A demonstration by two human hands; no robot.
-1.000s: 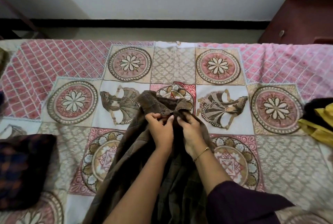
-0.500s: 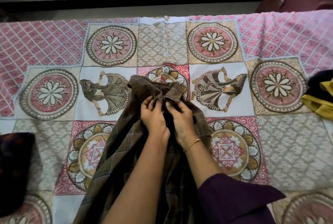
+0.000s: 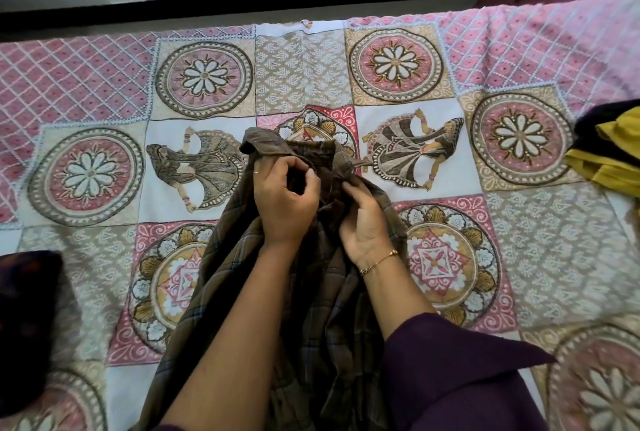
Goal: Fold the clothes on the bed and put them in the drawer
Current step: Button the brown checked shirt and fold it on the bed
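Both forearms reach forward over the middle of the bed (image 3: pixel 104 67), where a brown checked shirt (image 3: pixel 221 292) lies stretched toward the person. The left hand (image 3: pixel 284 198) has its fingers curled, pinching the cloth just below the collar; the right hand (image 3: pixel 367 222), beside it, grips the opposite front edge. Bare bedspread lies open beyond the collar up to the far edge. A yellow and black garment (image 3: pixel 609 153) sits well right, a dark cloth (image 3: pixel 27 319) well left.

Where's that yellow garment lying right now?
The yellow garment lies at the bed's right edge in the head view, against a black cloth, away from both hands.
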